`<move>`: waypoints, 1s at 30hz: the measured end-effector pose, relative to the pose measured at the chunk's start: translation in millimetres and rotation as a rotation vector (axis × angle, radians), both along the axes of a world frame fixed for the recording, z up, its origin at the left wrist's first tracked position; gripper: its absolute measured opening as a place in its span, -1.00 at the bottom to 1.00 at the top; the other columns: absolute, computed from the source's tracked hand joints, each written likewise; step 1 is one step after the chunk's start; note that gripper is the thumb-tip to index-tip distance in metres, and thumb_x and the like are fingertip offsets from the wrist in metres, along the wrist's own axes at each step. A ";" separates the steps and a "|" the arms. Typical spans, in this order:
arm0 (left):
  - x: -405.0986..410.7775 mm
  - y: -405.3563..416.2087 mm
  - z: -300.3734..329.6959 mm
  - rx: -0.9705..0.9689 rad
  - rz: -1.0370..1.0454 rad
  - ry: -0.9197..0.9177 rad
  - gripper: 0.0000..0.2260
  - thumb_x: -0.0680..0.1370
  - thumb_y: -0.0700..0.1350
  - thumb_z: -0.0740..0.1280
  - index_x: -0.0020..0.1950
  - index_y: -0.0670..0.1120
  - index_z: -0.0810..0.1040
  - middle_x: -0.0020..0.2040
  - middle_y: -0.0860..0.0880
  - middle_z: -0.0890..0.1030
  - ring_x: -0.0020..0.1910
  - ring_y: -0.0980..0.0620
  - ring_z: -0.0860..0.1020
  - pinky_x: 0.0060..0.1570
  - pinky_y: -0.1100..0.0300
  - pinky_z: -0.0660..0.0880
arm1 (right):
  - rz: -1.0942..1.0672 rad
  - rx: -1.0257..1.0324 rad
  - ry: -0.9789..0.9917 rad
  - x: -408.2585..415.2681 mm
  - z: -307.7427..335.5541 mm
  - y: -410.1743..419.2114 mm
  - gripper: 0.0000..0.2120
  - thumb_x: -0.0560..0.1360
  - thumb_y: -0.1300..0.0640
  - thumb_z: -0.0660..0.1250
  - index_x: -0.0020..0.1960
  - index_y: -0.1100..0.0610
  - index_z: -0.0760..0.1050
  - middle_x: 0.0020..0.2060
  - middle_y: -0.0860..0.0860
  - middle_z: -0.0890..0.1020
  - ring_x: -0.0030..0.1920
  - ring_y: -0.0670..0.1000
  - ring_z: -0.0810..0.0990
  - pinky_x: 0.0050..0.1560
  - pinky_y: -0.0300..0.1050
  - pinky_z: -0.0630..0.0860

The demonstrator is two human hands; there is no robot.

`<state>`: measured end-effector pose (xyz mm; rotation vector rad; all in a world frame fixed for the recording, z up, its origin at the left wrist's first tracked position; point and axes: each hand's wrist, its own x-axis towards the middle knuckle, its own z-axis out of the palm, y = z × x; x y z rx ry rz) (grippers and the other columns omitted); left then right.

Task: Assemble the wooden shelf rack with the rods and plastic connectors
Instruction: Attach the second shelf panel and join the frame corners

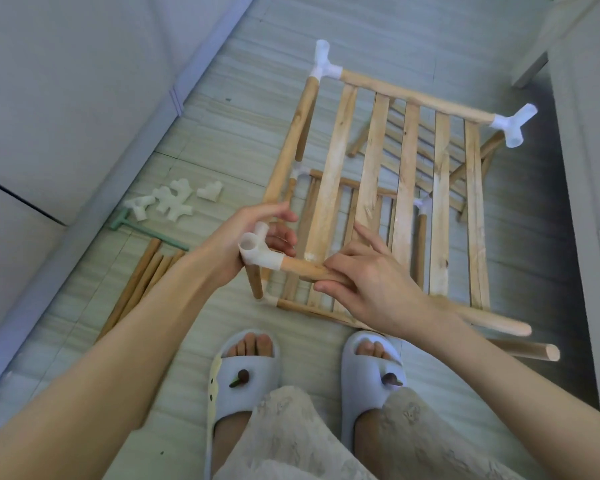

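Two hands are working the near-left corner of the rack (395,188). The left hand (253,237) is gripping the white connector (257,252), fingers curled round it. The right hand (368,282) is pinching the rod (305,268) that's running out rightward from the left grip, seated in the connector's side socket. No labels or writing showing anywhere.
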<state>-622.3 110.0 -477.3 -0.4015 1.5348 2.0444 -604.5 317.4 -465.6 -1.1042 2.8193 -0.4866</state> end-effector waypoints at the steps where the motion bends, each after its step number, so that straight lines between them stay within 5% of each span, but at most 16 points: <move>1: -0.1 -0.7 -2.0 0.000 -0.017 -0.002 -0.77 0.42 0.05 0.30 -0.14 -0.11 0.53 -0.36 -0.08 0.58 -0.36 -0.01 0.57 -0.25 0.17 0.48 | -0.012 -0.022 -0.018 -0.2 0.1 -0.3 -0.69 0.47 -0.02 0.31 -0.05 0.23 0.61 -0.27 0.10 0.64 -0.04 0.09 0.60 0.46 0.08 0.06; 4: 1.4 -0.6 -5.3 -0.015 -0.091 -0.042 -0.76 0.47 0.06 0.28 -0.11 -0.12 0.55 -0.31 -0.11 0.62 -0.33 -0.02 0.61 -0.26 0.19 0.52 | -0.011 -0.063 0.000 2.1 -1.1 2.2 -0.70 0.42 -0.02 0.35 -0.09 0.22 0.63 -0.28 0.07 0.66 0.02 0.09 0.61 0.41 0.19 0.15; 7: -2.9 1.2 -6.7 0.050 -0.168 -0.136 -0.58 0.38 0.08 0.34 0.15 -0.13 0.54 -0.07 -0.16 0.68 -0.10 -0.10 0.66 -0.13 0.14 0.59 | -0.010 -0.088 0.016 2.0 -1.7 8.2 -0.71 0.40 -0.04 0.37 -0.13 0.19 0.64 -0.30 0.02 0.65 0.05 0.10 0.60 0.35 0.29 0.25; 12: -17.3 4.7 -6.7 0.425 -0.254 -0.225 -0.47 0.48 0.05 0.25 0.41 -0.12 0.30 0.27 -0.29 0.50 0.25 -0.26 0.49 0.21 -0.09 0.46 | -0.039 -0.123 0.068 -0.5 -1.6 12.2 -0.71 0.34 -0.04 0.42 -0.13 0.18 0.67 -0.22 0.03 0.61 0.02 0.17 0.57 0.24 0.31 0.35; 15: -22.8 5.8 -8.7 0.569 -0.297 -0.255 -0.45 0.50 0.03 0.19 0.45 -0.16 0.23 0.33 -0.32 0.42 0.32 -0.27 0.42 0.26 -0.15 0.41 | -0.043 -0.127 0.071 0.1 -1.4 12.1 -0.73 0.34 -0.04 0.42 -0.16 0.17 0.67 -0.23 0.03 0.60 0.01 0.16 0.57 0.23 0.27 0.37; 22: -24.7 12.9 -8.9 0.474 -0.178 -0.248 -0.48 0.44 0.02 0.24 0.35 -0.17 0.33 0.16 -0.35 0.55 0.12 -0.27 0.58 -0.05 -0.06 0.58 | -0.054 -0.119 0.074 1.1 -1.7 9.2 -0.74 0.34 -0.04 0.41 -0.23 0.17 0.65 -0.28 0.02 0.58 -0.03 0.13 0.58 0.24 0.22 0.36; 30: -16.8 18.4 -9.3 0.330 -0.085 -0.198 -0.52 0.42 0.02 0.22 0.29 -0.17 0.38 0.03 -0.33 0.62 -0.08 -0.23 0.65 -0.15 0.00 0.60 | -0.033 -0.123 0.102 5.2 -3.7 4.0 -0.70 0.39 -0.05 0.37 -0.27 0.20 0.62 -0.32 0.02 0.51 -0.14 0.01 0.50 0.25 0.15 0.37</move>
